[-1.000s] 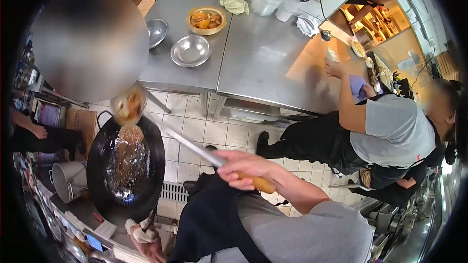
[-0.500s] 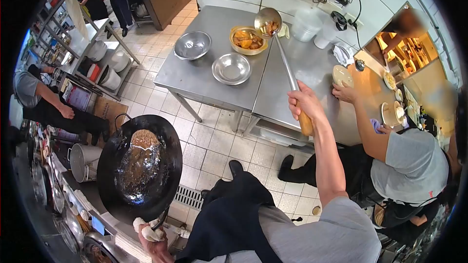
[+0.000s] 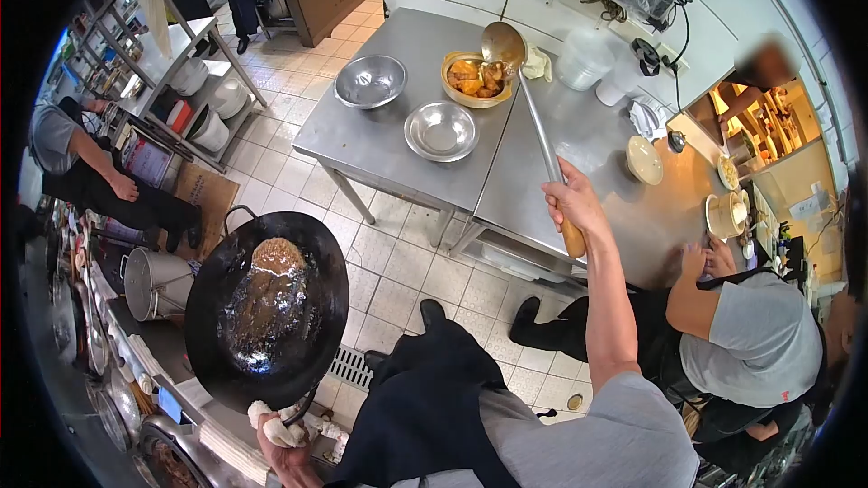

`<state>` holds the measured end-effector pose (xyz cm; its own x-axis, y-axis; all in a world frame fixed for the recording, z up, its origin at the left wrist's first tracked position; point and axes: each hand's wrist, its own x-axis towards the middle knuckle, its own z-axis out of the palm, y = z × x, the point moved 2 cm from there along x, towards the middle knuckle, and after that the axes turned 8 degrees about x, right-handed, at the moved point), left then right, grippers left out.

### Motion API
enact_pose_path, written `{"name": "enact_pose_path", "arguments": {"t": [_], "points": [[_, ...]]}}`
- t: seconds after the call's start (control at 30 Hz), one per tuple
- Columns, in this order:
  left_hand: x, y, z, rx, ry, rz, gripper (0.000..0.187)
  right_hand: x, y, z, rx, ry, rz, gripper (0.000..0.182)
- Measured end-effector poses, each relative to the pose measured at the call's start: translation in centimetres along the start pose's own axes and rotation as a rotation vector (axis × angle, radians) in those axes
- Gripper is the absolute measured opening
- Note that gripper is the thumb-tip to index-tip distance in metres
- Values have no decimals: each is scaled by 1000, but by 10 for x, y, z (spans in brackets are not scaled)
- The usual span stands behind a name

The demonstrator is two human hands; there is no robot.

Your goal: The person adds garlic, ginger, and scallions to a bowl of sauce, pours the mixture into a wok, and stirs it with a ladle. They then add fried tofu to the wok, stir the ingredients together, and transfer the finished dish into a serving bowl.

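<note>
My right hand (image 3: 579,203) is wrapped round the wooden end of a long metal ladle (image 3: 542,136). The ladle's bowl is tipped at the right rim of a yellowish bowl (image 3: 474,101) that holds chunks of food in brown sauce. Down at the lower left, my left hand (image 3: 287,457) grips the handle of a black wok (image 3: 206,334) through a white cloth (image 3: 287,434). Brown sauce and a patch of crumbly residue lie inside the wok. Two metal bowls (image 3: 371,81) (image 3: 441,131) stand left of the food bowl.
A co-worker (image 3: 759,334) stands at the right by the steel table (image 3: 579,163), near a pale bowl (image 3: 645,161). Plastic tubs (image 3: 583,59) stand along the wall. Another person (image 3: 108,181) is at the left, beside a metal pot (image 3: 154,282) and shelving.
The ladle's bowl has tipped further over the food bowl, and its contents have mostly left it. The co-worker's hand has let go of the pale bowl and moved back. The view has shifted slightly.
</note>
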<state>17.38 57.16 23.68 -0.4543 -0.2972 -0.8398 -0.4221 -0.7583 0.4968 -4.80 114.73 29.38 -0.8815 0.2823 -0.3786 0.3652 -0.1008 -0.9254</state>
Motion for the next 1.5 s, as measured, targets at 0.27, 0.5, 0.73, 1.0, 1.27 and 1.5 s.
{"name": "enact_pose_path", "arguments": {"t": [0.27, 0.5, 0.73, 1.0, 1.27, 1.5], "points": [[-1, -4, 3, -1, -3, 1, 9, -11, -10, 11, -33, -24, -37, 66], [-12, -6, 11, -32, -83, -53, 10, -16, -8, 15, -45, -36, -59, 67], [-18, -8, 16, -12, -38, 7, 8, -21, -11, 20, -41, -46, -79, 68], [-20, -15, 22, 4, -12, 69, 10, -22, 9, 45, 377, -86, -6, 56], [-19, -10, 30, 88, -60, 111, 20, -133, 34, 105, 441, -396, 302, 62], [-15, -5, 28, 209, -71, 241, 23, -142, 87, 183, -120, -617, 227, 70]]}}
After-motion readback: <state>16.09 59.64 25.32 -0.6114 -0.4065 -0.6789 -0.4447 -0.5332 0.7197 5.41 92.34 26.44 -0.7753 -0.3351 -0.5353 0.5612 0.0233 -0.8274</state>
